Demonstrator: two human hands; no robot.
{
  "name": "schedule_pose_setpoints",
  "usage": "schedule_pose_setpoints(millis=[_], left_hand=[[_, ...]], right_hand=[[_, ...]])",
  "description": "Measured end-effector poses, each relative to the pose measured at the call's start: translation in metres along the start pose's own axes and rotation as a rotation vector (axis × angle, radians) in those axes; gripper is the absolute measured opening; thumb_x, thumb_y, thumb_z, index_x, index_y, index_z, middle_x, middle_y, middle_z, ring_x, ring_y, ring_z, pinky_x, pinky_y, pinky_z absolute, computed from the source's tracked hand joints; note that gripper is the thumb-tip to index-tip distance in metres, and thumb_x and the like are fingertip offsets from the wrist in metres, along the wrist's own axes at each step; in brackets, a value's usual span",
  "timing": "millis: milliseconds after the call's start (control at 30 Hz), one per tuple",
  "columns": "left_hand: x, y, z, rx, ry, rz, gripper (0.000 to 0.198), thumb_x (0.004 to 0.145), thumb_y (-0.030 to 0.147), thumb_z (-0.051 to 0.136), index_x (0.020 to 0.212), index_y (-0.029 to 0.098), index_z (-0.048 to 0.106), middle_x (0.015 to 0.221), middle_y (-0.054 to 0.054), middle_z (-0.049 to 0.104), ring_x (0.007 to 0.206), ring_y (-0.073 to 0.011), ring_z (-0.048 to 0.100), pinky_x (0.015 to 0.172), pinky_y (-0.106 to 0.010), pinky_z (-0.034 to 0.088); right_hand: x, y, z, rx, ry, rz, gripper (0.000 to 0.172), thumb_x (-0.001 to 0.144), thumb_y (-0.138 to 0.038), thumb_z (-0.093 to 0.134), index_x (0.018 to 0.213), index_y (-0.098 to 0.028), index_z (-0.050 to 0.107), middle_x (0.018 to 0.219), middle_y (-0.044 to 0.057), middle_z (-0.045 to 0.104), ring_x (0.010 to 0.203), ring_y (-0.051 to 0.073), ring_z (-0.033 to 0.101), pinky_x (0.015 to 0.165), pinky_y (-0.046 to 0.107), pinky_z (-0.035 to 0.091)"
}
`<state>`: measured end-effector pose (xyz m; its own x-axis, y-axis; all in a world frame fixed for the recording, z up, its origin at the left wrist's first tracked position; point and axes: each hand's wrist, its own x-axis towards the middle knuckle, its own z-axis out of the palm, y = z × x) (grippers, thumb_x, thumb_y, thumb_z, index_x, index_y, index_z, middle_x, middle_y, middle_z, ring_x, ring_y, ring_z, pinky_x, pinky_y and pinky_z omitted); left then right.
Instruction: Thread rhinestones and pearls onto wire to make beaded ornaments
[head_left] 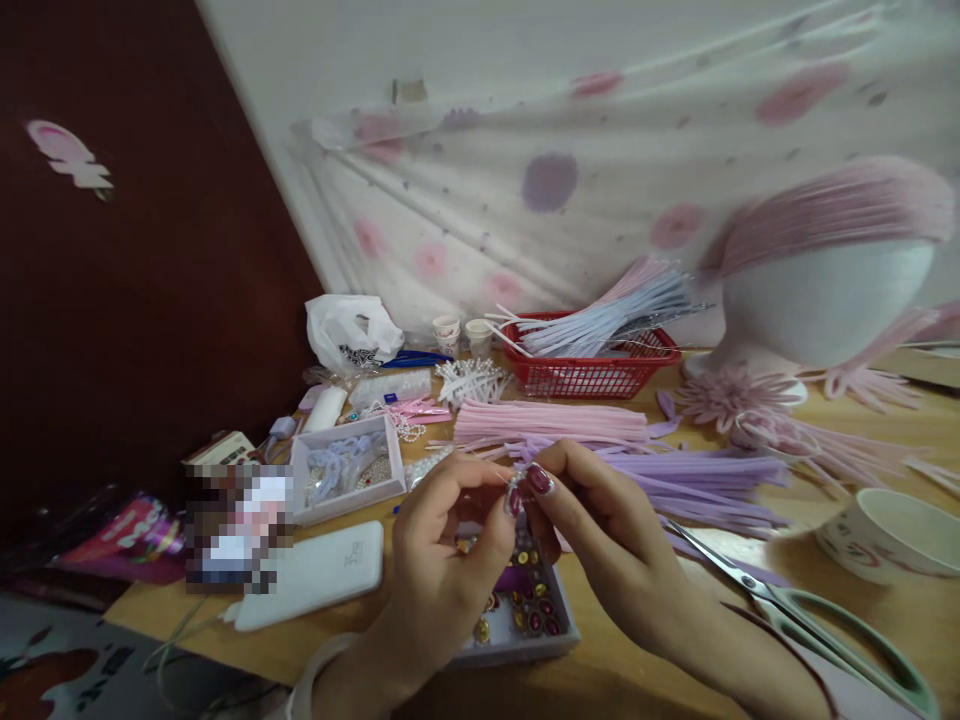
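Both hands meet fingertip to fingertip at the middle of the view, above a shallow box (525,648) of gold and dark red gems. My left hand (454,560) pinches a tiny shiny piece between thumb and index finger. My right hand (611,545) grips the same small piece (519,482) from the other side, its thumbnail dark red. The piece looks silvery or beaded, but its exact shape is too small to tell. Behind the hands lie bundles of pink stems (551,422) and purple stems (705,485).
Scissors (757,590) and a paper bowl (892,535) are at the right. A white power bank (315,575) and a bead box (349,470) sit left. Farther back are a red basket (592,375), a plastic bag (352,330) and a white mannequin head (825,300).
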<state>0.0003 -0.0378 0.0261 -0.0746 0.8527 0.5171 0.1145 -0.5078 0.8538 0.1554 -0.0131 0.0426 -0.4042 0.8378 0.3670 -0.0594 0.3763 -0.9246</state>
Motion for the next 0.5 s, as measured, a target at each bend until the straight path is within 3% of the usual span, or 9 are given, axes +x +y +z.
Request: schedule_pose_setpoints(millis=[233,367,500], left_hand=[[0.006,-0.002,-0.002,0.073,-0.006,0.038,0.016,0.087,0.009,0.064,0.091,0.023,0.070,0.083,0.004,0.070,0.071,-0.0071,0.064,0.066,-0.014,0.053],[0.008,-0.002,-0.005,0.065,-0.020,0.011,0.012,0.088,0.014,0.064,0.092,0.022,0.072,0.084,0.002,0.071,0.073,-0.0079,0.065,0.066,-0.015,0.053],[0.007,0.000,-0.005,0.061,0.000,0.035,0.016,0.086,0.010,0.065,0.092,0.022,0.074,0.084,0.002,0.073,0.072,-0.0080,0.065,0.065,-0.015,0.053]], right_hand=[[0.005,-0.003,0.001,0.159,0.018,0.106,0.034,0.099,-0.044,0.053,0.075,-0.020,0.051,0.060,-0.005,0.051,0.052,0.009,0.045,0.049,0.021,0.037],[0.009,-0.002,0.003,0.349,0.007,0.221,0.034,0.093,-0.044,0.062,0.073,-0.019,0.051,0.054,-0.006,0.053,0.044,0.006,0.046,0.043,0.017,0.036],[0.008,-0.003,0.006,0.419,0.037,0.246,0.034,0.089,-0.044,0.068,0.074,-0.018,0.052,0.052,-0.007,0.055,0.041,0.006,0.048,0.041,0.016,0.038]])
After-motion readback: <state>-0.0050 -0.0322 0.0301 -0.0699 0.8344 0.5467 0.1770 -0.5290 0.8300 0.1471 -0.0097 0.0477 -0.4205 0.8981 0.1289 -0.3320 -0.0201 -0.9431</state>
